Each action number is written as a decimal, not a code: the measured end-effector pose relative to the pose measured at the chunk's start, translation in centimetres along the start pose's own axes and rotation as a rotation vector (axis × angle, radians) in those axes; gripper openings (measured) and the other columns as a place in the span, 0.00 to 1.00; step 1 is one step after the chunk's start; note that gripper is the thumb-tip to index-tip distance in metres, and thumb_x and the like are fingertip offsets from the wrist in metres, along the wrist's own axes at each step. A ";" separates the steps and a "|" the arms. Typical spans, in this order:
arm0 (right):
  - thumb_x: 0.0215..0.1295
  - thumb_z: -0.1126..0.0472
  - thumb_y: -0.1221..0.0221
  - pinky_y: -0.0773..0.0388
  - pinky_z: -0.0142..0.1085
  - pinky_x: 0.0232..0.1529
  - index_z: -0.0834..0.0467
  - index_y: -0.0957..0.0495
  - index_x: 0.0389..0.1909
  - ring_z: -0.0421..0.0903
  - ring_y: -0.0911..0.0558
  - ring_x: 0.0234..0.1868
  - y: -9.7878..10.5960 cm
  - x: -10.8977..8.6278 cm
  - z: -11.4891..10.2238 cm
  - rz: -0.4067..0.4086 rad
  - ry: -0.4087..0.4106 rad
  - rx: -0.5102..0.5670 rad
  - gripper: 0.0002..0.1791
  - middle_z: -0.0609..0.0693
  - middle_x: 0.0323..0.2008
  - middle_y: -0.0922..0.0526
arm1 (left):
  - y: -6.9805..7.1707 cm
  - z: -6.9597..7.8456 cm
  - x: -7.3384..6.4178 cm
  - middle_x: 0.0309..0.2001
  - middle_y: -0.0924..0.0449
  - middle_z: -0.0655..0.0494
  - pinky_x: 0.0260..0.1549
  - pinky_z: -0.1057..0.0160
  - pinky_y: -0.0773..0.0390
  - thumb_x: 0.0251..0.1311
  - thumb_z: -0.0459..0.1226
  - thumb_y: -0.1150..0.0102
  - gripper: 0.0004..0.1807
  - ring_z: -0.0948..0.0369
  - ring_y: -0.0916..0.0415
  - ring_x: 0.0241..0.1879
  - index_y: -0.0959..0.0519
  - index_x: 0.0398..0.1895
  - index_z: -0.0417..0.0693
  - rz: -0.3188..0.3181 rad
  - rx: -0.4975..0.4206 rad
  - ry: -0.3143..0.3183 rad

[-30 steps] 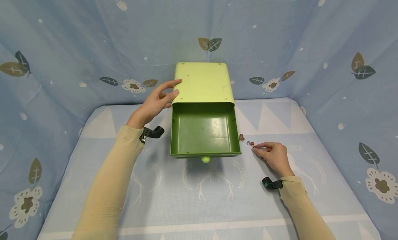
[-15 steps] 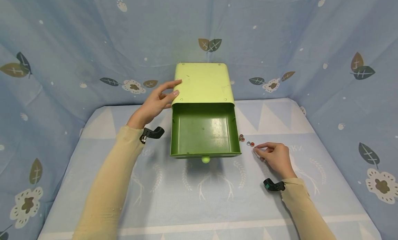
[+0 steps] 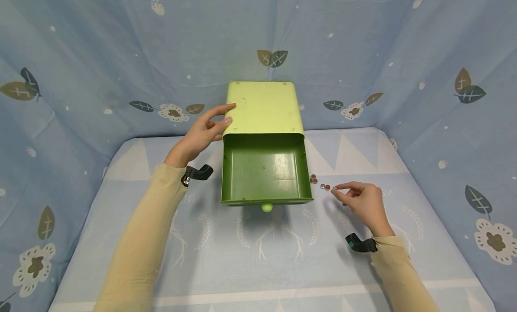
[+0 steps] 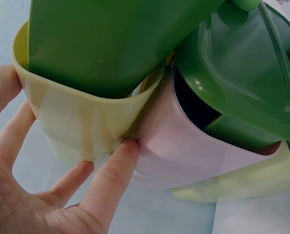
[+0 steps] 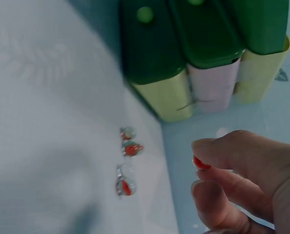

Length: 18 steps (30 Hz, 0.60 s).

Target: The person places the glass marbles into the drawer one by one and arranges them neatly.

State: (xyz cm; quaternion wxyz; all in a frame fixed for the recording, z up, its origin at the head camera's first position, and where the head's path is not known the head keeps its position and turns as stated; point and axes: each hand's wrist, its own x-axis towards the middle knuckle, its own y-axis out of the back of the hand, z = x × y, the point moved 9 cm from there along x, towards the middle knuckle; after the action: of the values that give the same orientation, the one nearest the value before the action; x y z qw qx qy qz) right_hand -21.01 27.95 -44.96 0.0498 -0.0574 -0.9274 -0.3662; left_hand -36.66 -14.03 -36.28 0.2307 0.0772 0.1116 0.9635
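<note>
Red was the bead [image 5: 201,164] we saw pinched in the right hand [image 3: 363,206], near loose beads [image 5: 133,149]; the left hand [image 3: 197,136], fingers apart, touched the yellow-green cabinet [image 3: 264,109]. We judged picking-up was in hand; the next move needed a steady pinch.

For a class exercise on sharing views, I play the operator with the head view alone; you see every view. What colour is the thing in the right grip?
Observer: Red. The right wrist view shows a small red bead pinched in the right grip.
Operator: What is just below the open drawer?
Observer: A pink case, seen in both wrist views.
Operator: And under that?
Observer: A yellow-green case, lowest in the stack.
</note>
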 end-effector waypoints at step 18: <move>0.67 0.58 0.21 0.30 0.31 0.19 0.53 0.05 0.43 0.44 0.22 0.18 3.5 -1.4 -7.7 0.082 0.168 0.038 0.07 0.44 0.20 0.17 | 0.1 0.0 0.0 0.81 0.43 0.56 0.73 0.36 0.32 0.85 0.52 0.44 0.30 0.47 0.34 0.77 0.33 0.85 0.69 0.000 -0.006 0.011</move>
State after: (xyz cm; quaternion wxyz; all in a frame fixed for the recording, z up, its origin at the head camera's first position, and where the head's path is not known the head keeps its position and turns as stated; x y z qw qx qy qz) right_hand -18.76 25.09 -37.16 0.1435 -0.0631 -0.9236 -0.3497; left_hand -36.72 -14.07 -36.29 0.2303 0.0710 0.1099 0.9643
